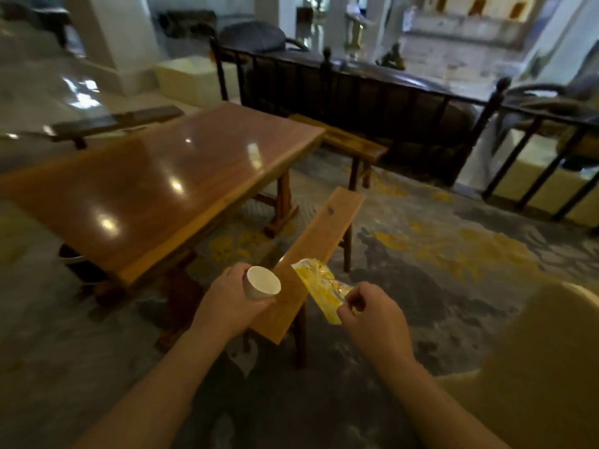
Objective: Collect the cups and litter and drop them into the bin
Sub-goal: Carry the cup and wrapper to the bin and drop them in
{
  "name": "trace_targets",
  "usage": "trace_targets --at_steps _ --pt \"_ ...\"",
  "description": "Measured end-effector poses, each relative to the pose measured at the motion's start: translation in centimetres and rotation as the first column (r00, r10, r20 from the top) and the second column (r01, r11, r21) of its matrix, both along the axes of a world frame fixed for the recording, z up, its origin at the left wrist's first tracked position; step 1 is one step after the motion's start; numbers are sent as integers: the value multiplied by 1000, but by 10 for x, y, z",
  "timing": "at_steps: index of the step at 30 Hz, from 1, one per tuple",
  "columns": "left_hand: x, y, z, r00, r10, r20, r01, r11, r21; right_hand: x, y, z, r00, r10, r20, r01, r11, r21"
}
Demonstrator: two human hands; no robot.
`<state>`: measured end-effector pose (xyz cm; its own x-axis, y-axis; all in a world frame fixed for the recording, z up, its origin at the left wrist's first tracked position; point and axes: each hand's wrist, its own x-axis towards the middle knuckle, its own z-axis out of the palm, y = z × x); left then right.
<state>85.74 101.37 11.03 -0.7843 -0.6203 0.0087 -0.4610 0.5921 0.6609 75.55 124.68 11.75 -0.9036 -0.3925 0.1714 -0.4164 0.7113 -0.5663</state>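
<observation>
My left hand [223, 303] is closed around a small white paper cup [262, 283], its open mouth turned up and toward me. My right hand [369, 315] pinches the near end of a crumpled yellow plastic wrapper [319, 283], which hangs in the air above the near end of a wooden bench [327, 231]. Both hands are held in front of me, over the bench and the carpet. No bin can be made out with certainty.
A long polished wooden table [155, 186] stands to the left, with a second bench [353, 144] at its far end and a dark bench [116, 121] behind it. A dark wooden railing [372, 92] runs across the back. A beige seat [531, 367] fills the lower right. Patterned carpet [453, 254] lies ahead.
</observation>
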Motion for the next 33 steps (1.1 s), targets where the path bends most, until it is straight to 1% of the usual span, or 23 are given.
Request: trace_targets --at_steps 3,5,8,12,15,19,20,23,26,33 --pt "57 -15 24 995 96 -36 -97 995 -20 32 -25 22 991 130 2 -130 991 -33" --pt "97 -31 36 985 158 -74 -161 987 -30 56 -48 37 973 230 -29 -232 972 -40" --pt "145 -57 50 966 226 -125 -232 972 -31 85 -82 56 941 333 -68 -337 940 -53" --pt "222 -109 65 917 352 -190 -366 930 -44 139 -144 82 876 468 -117 -474 880 -36" --pt "272 -150 69 889 394 -233 -409 912 -20 178 -192 94 836 530 -139 -538 843 -17" --pt "348 -209 75 853 425 -304 -456 889 -37 245 -268 106 807 568 -160 -577 816 -14" --pt "374 -229 79 847 428 -315 -464 884 -47 269 -295 110 804 572 -163 -581 814 -12" --pt "420 -267 88 838 420 -348 -472 878 -77 312 -343 115 802 579 -147 -586 810 -6" --pt "466 -309 96 825 442 -352 -495 866 -73 356 -393 118 790 594 -155 -605 796 -33" --pt "522 -387 97 800 491 -345 -533 845 -35 406 -479 114 775 623 -112 -630 775 -50"
